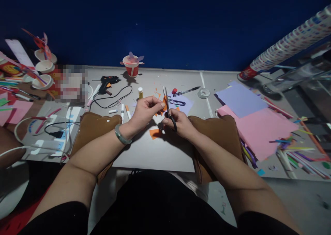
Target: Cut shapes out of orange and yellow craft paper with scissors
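Observation:
My left hand pinches a small piece of orange paper between thumb and fingertips. The scissors with black handles are in my right hand, blades pointing away from me beside the orange piece. I cannot tell whether the blades touch the paper. A larger orange scrap lies on the table below my hands. Just beyond the scissors, a utility knife rests on a sheet of purple paper. Several small orange bits are scattered around.
A hot glue gun with a looped cord lies left of centre, near a decorated paper cup. Brown pads lie under my forearms. Pink paper, a roll of tape and a long cup stack are on the right.

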The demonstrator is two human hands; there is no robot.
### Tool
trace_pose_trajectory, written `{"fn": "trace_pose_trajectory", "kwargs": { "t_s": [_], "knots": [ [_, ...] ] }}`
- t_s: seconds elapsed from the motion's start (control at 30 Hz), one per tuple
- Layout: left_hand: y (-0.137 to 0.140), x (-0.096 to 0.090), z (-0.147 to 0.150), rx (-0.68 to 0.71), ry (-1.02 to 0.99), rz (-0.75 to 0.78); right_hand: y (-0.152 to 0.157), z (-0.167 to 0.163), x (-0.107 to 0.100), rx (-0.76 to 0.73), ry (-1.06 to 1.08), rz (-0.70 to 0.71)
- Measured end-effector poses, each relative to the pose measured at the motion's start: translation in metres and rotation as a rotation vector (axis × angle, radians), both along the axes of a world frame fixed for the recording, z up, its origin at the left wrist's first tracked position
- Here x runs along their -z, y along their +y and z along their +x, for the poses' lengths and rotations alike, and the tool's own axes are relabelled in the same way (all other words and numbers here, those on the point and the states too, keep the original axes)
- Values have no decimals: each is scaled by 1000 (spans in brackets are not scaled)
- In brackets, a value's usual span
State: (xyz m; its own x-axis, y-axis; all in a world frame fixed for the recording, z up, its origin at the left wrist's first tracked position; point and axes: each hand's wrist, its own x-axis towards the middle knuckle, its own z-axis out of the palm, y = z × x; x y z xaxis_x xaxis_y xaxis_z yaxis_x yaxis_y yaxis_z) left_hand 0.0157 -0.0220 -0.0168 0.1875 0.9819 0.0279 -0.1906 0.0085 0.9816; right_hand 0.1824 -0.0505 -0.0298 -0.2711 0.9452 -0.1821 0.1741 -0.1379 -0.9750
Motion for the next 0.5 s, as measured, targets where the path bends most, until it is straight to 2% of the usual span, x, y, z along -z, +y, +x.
{"fn": "trace_pose_trajectory", "kwargs": {
  "t_s": [0.5],
  "knots": [
    [0,-1,-1,16,9,13,-1,2,0,8,-30,31]
  ]
}}
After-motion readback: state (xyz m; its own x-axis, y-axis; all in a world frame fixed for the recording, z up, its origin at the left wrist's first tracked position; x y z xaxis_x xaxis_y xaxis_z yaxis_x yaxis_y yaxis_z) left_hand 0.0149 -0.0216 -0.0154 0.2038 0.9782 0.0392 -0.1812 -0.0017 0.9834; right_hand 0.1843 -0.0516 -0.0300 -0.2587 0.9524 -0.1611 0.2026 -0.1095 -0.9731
